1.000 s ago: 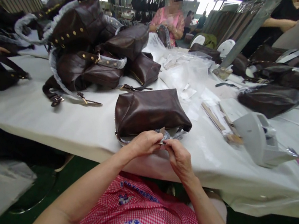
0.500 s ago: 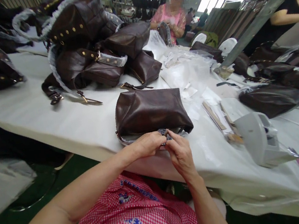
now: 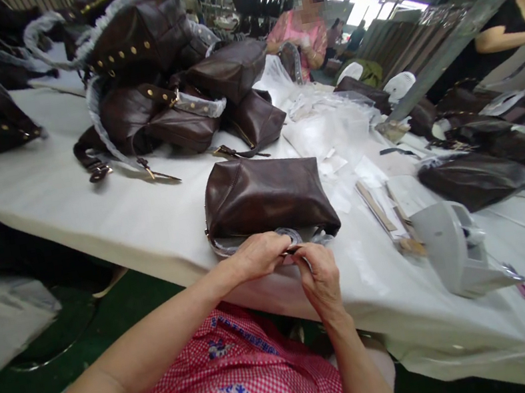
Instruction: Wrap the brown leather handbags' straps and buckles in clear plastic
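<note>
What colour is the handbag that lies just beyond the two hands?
The handbag is dark brown; the head view shows it best.

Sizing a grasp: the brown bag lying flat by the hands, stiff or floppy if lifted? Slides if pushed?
Probably floppy: the brown bag lies slumped with soft creases, so it would likely sag from one grip. Likely light for its size; it looks flat and empty. Pushed, it should drag on the table cloth, not roll; its wrapped handle could snag.

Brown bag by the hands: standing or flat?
Lying flat: brown bag rests broad side up on the white table; left hand and right hand pinch its wrapped handle.
</note>
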`<state>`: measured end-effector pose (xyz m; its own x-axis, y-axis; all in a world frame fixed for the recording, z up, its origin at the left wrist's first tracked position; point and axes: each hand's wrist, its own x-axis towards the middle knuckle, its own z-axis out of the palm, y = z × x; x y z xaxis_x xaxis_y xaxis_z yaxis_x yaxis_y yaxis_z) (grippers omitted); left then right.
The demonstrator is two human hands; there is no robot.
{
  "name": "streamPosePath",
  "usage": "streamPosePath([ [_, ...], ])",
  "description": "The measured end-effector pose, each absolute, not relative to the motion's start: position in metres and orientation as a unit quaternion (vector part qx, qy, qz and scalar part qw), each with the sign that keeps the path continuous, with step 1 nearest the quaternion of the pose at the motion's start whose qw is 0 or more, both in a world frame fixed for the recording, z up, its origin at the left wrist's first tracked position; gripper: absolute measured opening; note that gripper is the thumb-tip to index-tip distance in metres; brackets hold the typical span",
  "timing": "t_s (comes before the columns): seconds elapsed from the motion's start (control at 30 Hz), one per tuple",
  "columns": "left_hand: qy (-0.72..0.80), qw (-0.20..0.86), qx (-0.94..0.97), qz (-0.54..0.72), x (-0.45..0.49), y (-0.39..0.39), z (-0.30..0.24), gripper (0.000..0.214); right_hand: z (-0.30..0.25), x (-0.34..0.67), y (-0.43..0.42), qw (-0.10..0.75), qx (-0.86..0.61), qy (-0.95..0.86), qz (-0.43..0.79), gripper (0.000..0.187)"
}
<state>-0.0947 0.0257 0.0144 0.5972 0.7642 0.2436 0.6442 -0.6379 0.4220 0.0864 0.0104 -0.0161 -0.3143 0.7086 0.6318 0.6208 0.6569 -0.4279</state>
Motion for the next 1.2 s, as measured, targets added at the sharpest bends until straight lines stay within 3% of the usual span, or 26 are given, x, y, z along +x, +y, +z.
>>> streamPosePath([
  [0.13,0.469,0.161,0.843,0.207,-0.093,0.02,0.017,0.024,-0.021,0.084,0.01,0.448,-0.401,-0.798,0.042,0.015],
  [0.37,0.489,0.116,0.835,0.224,-0.082,0.014,0.01,0.007,-0.028,0.086,0.011,0.462,-0.395,-0.793,0.028,0.013],
  [0.77,0.392,0.02,0.888,0.24,-0.087,0.021,-0.004,0.013,-0.041,0.094,0.006,0.506,-0.335,-0.795,0.004,0.026],
  [0.93,0.372,0.105,0.889,0.246,-0.095,0.023,0.003,0.009,-0.038,0.094,0.007,0.502,-0.317,-0.805,-0.007,0.028],
  [1.1,0.478,0.24,0.809,0.246,-0.091,0.018,0.02,0.01,-0.039,0.093,0.007,0.499,-0.323,-0.804,-0.002,0.027],
  [1.2,0.512,0.266,0.78,0.242,-0.087,0.016,0.025,0.01,-0.038,0.093,0.006,0.499,-0.337,-0.798,0.013,0.026],
])
